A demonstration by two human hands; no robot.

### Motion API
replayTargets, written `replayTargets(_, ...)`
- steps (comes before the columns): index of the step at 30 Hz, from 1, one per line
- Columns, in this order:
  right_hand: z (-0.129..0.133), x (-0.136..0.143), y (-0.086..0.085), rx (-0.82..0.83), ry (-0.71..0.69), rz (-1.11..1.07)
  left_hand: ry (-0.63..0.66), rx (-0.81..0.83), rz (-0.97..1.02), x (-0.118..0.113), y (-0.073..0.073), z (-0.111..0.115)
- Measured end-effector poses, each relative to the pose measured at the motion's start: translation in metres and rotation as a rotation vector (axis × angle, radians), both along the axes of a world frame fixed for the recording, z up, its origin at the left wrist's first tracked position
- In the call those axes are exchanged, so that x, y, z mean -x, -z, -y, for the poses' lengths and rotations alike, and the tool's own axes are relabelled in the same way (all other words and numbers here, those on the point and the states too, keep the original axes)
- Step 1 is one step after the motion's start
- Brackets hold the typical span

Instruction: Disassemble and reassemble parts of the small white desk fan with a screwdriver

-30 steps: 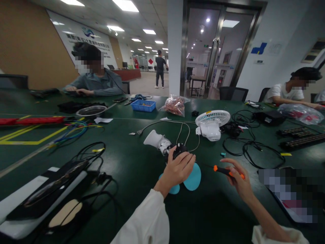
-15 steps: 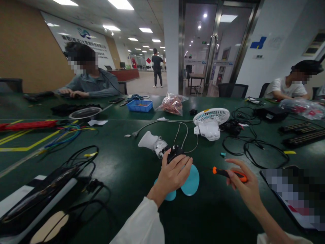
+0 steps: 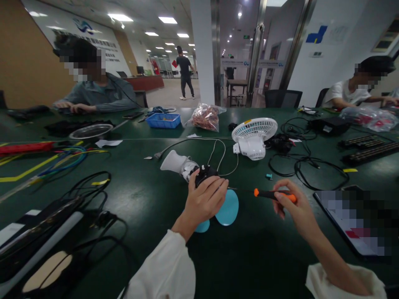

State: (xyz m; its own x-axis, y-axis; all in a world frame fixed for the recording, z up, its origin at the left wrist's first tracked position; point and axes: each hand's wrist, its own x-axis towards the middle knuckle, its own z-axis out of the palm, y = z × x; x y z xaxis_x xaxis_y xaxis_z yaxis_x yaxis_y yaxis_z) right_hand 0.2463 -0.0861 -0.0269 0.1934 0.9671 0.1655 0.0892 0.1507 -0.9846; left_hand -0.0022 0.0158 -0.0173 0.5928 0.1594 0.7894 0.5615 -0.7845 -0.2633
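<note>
My left hand is wrapped over a black fan motor part, which joins a white plastic piece on its left. Turquoise fan blades stick out beneath and beside that hand. In my right hand is an orange and black screwdriver, gripped by its handle. Its thin shaft points left at the fan motor part; I cannot tell whether the tip touches it. A grey cord lies behind the motor part. Beyond it stands a white fan head with a round grille.
A small turquoise piece lies near my right hand, with black cables behind it. A tablet-like panel is at the right. Behind are a blue basket and a plastic bag. Two people sit across the table.
The screwdriver has swung level, its shaft now pointing toward the motor part. My right hand's fingers have curled more around the handle. My left hand keeps its hold; the whole view has shifted slightly.
</note>
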Motion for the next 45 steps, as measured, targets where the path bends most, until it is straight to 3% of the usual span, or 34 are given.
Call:
replayTargets(7,0.0003,-0.0005,-0.0072,-0.001,0.072,0.187,-0.007,-0.039,0.055,-0.0022,-0.0033,0.0008)
replayTargets(19,0.0035,-0.0017,-0.0053,-0.114,0.037,0.123,-0.018,-0.028,-0.001,0.0007,-0.0012,-0.0007)
replayTargets(24,0.0033,0.0012,-0.0067,-0.111,0.091,0.123,-0.022,-0.022,-0.021,0.0023,-0.0013,-0.0011)
replayTargets(30,0.0001,0.0003,-0.0017,-0.064,0.072,0.262,-0.019,-0.028,-0.013,0.0025,-0.0015,-0.0019)
replayTargets(35,0.0020,0.0016,-0.0066,-0.132,0.084,0.272,-0.006,-0.025,-0.015,0.0023,-0.0039,-0.0011)
replayTargets(42,0.0044,0.0020,-0.0071,-0.209,0.072,0.086,-0.014,-0.021,-0.018,0.0028,-0.0036,-0.0014)
replayTargets(45,0.0035,0.0010,-0.0051,-0.153,0.109,0.155,-0.017,-0.024,-0.021,0.0023,-0.0034,-0.0018)
